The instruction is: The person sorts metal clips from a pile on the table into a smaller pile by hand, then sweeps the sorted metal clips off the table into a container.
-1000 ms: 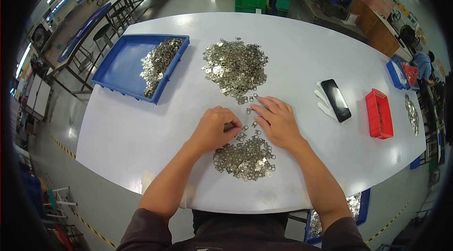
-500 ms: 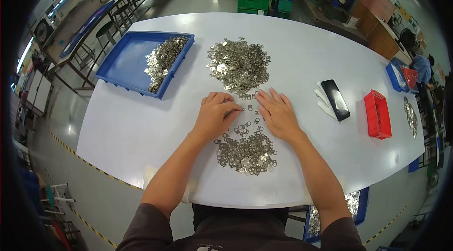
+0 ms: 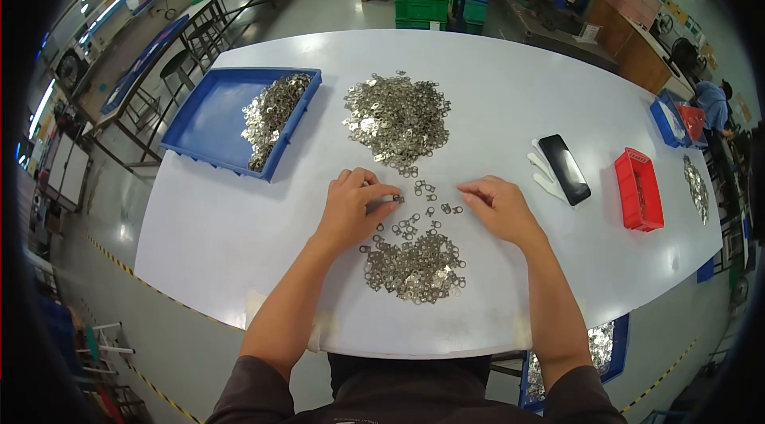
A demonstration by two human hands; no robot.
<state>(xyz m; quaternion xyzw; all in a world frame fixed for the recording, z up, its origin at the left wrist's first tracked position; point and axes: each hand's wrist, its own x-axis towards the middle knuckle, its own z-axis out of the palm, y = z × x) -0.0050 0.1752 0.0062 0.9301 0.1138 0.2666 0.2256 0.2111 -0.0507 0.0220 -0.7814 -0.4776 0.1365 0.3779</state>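
My left hand (image 3: 351, 207) pinches a small ring-ended metal piece (image 3: 398, 198) between thumb and forefinger, just above the white table. To the right, my right hand (image 3: 502, 209) has its fingers curled and thumb close to the forefinger; anything between them is too small to make out. Between the hands lie several loose metal pieces (image 3: 431, 211). A small heap of the same pieces (image 3: 414, 266) is nearer my body, and a larger heap (image 3: 397, 121) spreads beyond my hands.
The table (image 3: 231, 241) also bears a blue tray (image 3: 209, 109) partly filled with metal pieces, a phone (image 3: 564, 169) against a white glove (image 3: 543, 173), a red bin (image 3: 639, 193) and a blue bin (image 3: 668, 123). Another blue tray (image 3: 613, 352) sits below the front edge. A person (image 3: 712, 105) is far right.
My right hand has lifted away from the loose pieces and moved right, its fingers drawing together. My left hand has shifted slightly left, still pinching. Some loose pieces have changed places.
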